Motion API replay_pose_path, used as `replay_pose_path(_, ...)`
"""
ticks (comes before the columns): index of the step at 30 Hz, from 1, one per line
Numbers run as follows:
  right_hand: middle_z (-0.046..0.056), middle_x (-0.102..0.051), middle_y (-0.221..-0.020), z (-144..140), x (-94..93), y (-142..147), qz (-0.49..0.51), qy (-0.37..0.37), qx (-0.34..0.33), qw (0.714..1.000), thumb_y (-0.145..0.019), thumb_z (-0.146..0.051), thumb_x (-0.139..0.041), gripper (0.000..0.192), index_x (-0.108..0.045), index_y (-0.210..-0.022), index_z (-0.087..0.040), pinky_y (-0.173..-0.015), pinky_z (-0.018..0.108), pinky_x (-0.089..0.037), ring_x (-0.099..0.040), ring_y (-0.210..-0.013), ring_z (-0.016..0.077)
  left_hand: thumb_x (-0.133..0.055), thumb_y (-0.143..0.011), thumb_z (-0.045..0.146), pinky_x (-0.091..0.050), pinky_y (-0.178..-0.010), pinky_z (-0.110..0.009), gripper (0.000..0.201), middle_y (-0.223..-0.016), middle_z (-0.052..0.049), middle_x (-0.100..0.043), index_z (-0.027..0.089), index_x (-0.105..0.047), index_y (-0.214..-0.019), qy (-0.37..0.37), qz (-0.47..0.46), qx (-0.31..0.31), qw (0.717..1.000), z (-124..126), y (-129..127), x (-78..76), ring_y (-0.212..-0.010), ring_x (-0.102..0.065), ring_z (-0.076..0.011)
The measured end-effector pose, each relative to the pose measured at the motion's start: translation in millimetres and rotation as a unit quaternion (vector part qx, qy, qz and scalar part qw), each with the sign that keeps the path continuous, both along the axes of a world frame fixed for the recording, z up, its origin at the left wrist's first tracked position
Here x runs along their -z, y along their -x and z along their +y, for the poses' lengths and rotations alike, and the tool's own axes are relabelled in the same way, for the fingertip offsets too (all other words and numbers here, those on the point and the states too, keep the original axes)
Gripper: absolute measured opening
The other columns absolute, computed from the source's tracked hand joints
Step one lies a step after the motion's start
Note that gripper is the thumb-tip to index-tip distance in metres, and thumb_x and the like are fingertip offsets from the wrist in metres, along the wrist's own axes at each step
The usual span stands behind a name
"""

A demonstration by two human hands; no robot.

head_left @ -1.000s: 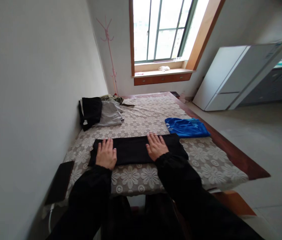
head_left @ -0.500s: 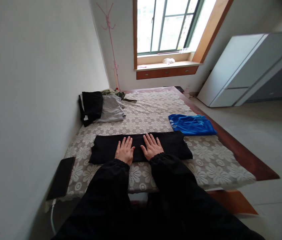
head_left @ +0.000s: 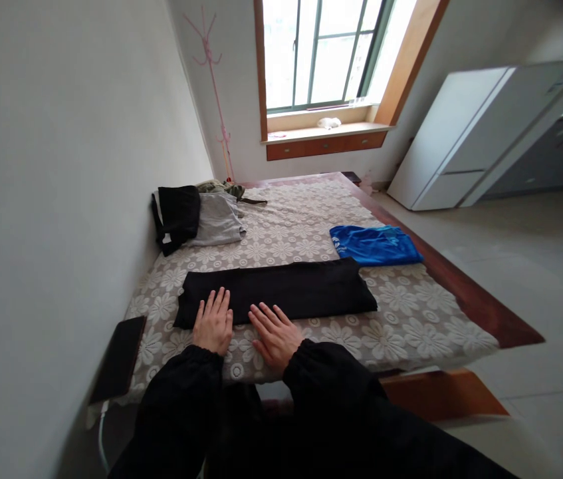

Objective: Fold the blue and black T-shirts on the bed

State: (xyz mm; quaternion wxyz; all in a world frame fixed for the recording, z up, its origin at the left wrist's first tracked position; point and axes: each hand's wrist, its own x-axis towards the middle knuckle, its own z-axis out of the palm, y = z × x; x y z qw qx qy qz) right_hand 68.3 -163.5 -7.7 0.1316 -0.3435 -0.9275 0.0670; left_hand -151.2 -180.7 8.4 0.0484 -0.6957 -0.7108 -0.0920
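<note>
A black garment (head_left: 291,289), folded into a long flat strip, lies across the near part of the table; its exact kind does not show. My left hand (head_left: 214,322) is flat over the garment's near left part, fingers stretched out, holding nothing. Beside it, my right hand (head_left: 275,334) has its fingers extended over the garment's near edge, with the palm over the tablecloth (head_left: 401,329). Whether the right fingertips press on the cloth or hover just above it, I cannot tell. A folded blue garment (head_left: 375,246) sits just beyond the strip's right end.
Black (head_left: 179,216) and grey (head_left: 220,218) clothes are piled at the table's far left by the wall. A black tablet-like device (head_left: 119,359) with a white cable lies at the near left corner. An orange-brown seat (head_left: 445,392) stands below the front edge.
Both hands have drawn back toward me and to the left from the middle of the black garment. The garment stays folded in place, and the view has shifted slightly.
</note>
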Motion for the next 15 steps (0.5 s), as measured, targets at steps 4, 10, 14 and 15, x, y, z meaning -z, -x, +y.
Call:
replay_pose_path(4, 0.001, -0.025, -0.169, -12, 0.9, -10, -0.002, 0.006, 0.019, 1.000, -0.103, -0.046, -0.038, 0.063, -0.031, -0.162, -0.023, -0.127, 0.051, -0.018, -0.022, -0.156, 0.0270, -0.032, -0.102, 0.027, -0.020, -0.127, -0.053, 0.057, -0.161, -0.009, -0.040, 0.015, -0.038, -0.158, 0.001, 0.002, -0.038, 0.999, -2, 22, -3.4, -0.152, -0.031, -0.0281)
replay_pose_path(10, 0.008, -0.031, -0.166, -1, 13.8, -91, -0.039, -0.067, 0.154, 0.985, -0.104, -0.048, -0.035, 0.065, -0.034, -0.160, -0.016, -0.125, 0.050, -0.020, -0.031, -0.153, 0.0273, -0.031, -0.103, 0.032, -0.030, -0.121, -0.052, 0.059, -0.165, -0.014, -0.032, 0.014, -0.035, -0.159, 0.019, -0.020, -0.137, 0.990, -13, 62, -4.0, -0.150, -0.033, -0.0331)
replay_pose_path(14, 0.011, -0.036, -0.164, -7, 21.6, -118, -0.030, -0.122, 0.192, 0.973, -0.103, -0.047, -0.037, 0.070, -0.023, -0.163, -0.014, -0.126, 0.050, -0.017, -0.032, -0.152, 0.0274, -0.038, -0.102, 0.046, -0.041, -0.111, -0.051, 0.067, -0.150, -0.025, -0.050, 0.007, -0.035, -0.156, 0.010, -0.030, -0.190, 0.981, -22, 73, -9.9, -0.140, -0.047, -0.0368)
replay_pose_path(15, 0.011, -0.036, -0.164, -9, 22.5, -119, -0.027, -0.130, 0.192, 0.972, -0.103, -0.046, -0.037, 0.071, -0.019, -0.164, -0.014, -0.126, 0.049, -0.017, -0.032, -0.152, 0.0271, -0.039, -0.101, 0.047, -0.043, -0.108, -0.051, 0.068, -0.145, -0.025, -0.055, 0.008, -0.036, -0.156, 0.014, -0.032, -0.192, 0.981, -22, 74, -12.6, -0.137, -0.049, -0.0380)
